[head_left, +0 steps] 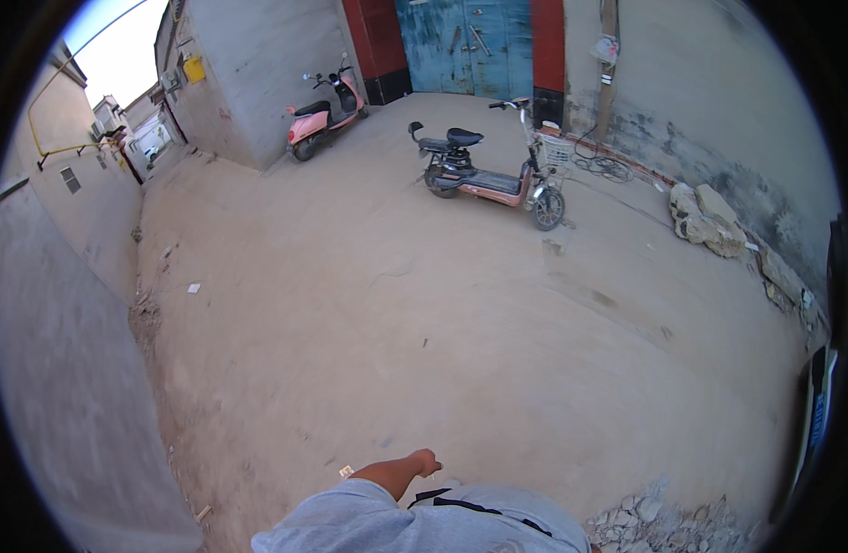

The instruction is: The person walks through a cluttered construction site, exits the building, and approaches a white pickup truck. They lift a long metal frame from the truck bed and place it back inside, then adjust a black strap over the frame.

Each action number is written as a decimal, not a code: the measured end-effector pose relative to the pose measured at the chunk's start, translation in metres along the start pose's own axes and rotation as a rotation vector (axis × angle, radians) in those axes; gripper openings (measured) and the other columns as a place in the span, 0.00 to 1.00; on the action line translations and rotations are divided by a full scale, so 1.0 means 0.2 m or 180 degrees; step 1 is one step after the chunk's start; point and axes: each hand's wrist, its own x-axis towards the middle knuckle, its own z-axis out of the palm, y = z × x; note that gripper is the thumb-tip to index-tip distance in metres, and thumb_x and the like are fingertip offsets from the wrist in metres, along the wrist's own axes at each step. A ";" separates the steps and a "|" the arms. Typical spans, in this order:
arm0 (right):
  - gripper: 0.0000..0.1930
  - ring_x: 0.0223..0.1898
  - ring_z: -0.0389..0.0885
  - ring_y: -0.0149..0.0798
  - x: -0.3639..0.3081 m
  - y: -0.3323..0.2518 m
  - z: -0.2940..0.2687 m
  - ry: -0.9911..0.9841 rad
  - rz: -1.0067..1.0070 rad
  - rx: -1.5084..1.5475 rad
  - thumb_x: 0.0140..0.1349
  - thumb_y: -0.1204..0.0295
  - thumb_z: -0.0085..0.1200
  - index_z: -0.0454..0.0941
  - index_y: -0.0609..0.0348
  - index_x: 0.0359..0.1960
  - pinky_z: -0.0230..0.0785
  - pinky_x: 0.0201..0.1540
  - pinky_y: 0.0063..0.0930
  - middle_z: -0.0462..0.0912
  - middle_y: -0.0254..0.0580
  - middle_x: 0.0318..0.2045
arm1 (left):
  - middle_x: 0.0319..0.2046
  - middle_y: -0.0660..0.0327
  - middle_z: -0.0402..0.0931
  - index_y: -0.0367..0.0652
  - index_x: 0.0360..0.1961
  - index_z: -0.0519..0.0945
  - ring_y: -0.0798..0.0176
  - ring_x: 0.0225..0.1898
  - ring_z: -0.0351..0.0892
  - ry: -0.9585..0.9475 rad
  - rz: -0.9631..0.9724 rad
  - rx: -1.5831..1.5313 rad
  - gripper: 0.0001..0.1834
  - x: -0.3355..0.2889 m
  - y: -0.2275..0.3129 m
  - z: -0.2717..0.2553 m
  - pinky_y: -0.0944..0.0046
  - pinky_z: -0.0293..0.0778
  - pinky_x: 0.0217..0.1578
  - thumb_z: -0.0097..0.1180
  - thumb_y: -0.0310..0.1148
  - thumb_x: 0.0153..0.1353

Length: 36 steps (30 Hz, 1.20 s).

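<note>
My left hand (pixel 426 462) is held low in front of my body, its arm coming out of a grey short sleeve. Its fingers look curled closed, and what lies inside them, if anything, is hidden. Below it is my grey shirt (pixel 359 527), with black straps or cords (pixel 470 505) lying across the front. The hand hangs above the dusty ground, apart from anything around it. My right hand is out of view.
A pink electric bike (pixel 484 180) with a basket stands ahead, a pink scooter (pixel 327 112) behind it near a blue metal gate (pixel 467 46). Stone slabs (pixel 705 219) line the right wall. Rubble (pixel 659 525) lies near right. A grey wall (pixel 64 359) runs along the left.
</note>
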 end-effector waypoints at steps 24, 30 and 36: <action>0.12 0.40 0.93 0.53 0.21 1.41 -0.76 -0.0008 0.2243 0.2763 0.63 0.58 0.61 0.91 0.51 0.36 0.85 0.45 0.50 0.93 0.45 0.37 | 0.41 0.53 0.91 0.48 0.40 0.90 0.45 0.43 0.88 -0.0034 0.0892 -0.0002 0.17 1.24 2.21 -0.94 0.44 0.83 0.49 0.57 0.47 0.72; 0.12 0.41 0.94 0.50 0.48 1.59 -0.76 -0.0279 0.2557 0.2727 0.65 0.60 0.61 0.91 0.48 0.44 0.85 0.47 0.49 0.94 0.44 0.39 | 0.44 0.54 0.91 0.51 0.46 0.90 0.44 0.48 0.89 -0.0277 0.0978 0.0825 0.19 2.00 3.06 -1.45 0.42 0.83 0.52 0.63 0.52 0.66; 0.13 0.32 0.93 0.40 0.61 1.72 -1.59 0.0606 0.3958 0.4698 0.66 0.64 0.63 0.88 0.63 0.41 0.86 0.35 0.41 0.92 0.45 0.35 | 0.48 0.54 0.91 0.53 0.52 0.90 0.43 0.53 0.89 -0.0394 0.1997 0.3655 0.25 2.94 3.89 -2.23 0.41 0.83 0.56 0.69 0.56 0.61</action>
